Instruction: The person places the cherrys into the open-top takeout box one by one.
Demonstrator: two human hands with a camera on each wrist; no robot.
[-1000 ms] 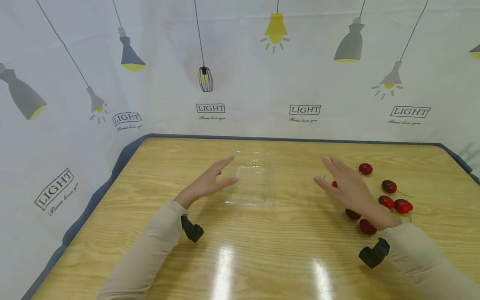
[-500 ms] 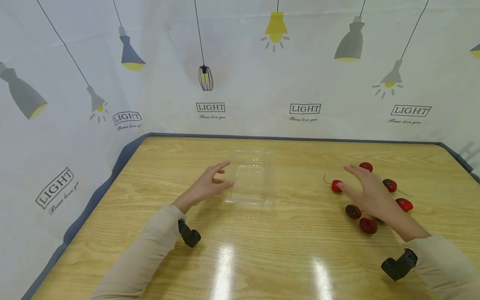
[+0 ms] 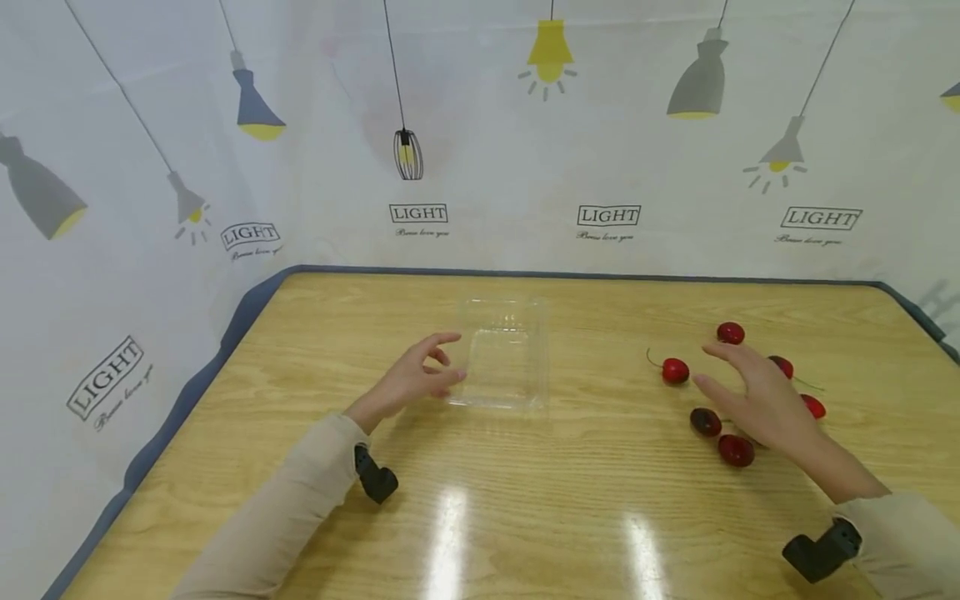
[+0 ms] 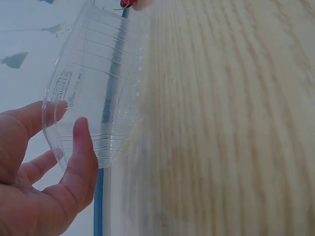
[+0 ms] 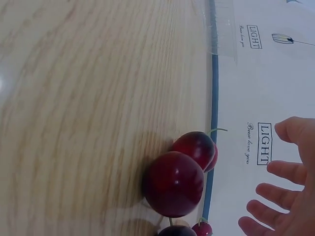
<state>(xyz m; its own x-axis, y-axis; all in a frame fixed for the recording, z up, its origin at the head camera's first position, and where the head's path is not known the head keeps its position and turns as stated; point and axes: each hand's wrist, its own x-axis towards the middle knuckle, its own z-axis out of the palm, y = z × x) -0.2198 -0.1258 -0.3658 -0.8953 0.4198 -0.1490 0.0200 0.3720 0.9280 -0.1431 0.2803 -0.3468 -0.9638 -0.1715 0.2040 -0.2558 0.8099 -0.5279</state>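
A clear plastic box [image 3: 495,405] sits on the table, left of the cherries. My left hand [image 3: 412,379] is at the box's left edge, thumb and fingers spread apart and loosely bent; in the left wrist view the fingertips [image 4: 61,110] overlap the box's rim. My right hand [image 3: 768,400] hovers over the cherry group with its fingers apart, holding nothing. A red cherry [image 3: 675,371] with a stem lies just left of its fingertips, another cherry [image 3: 731,332] lies beyond. Two dark cherries [image 5: 173,184] show near the right wrist camera; others are partly hidden under the hand.
The wooden table [image 3: 570,492] has a blue border along its back and left edges. Behind it hangs a white cloth [image 3: 495,150] printed with lamps. A black wrist camera [image 3: 822,550] is strapped at each cuff.
My right hand has moved right and toward me, over the cherries, uncovering the stemmed one. My left hand has drawn slightly back and down, its fingers bending more. The box has stayed put.
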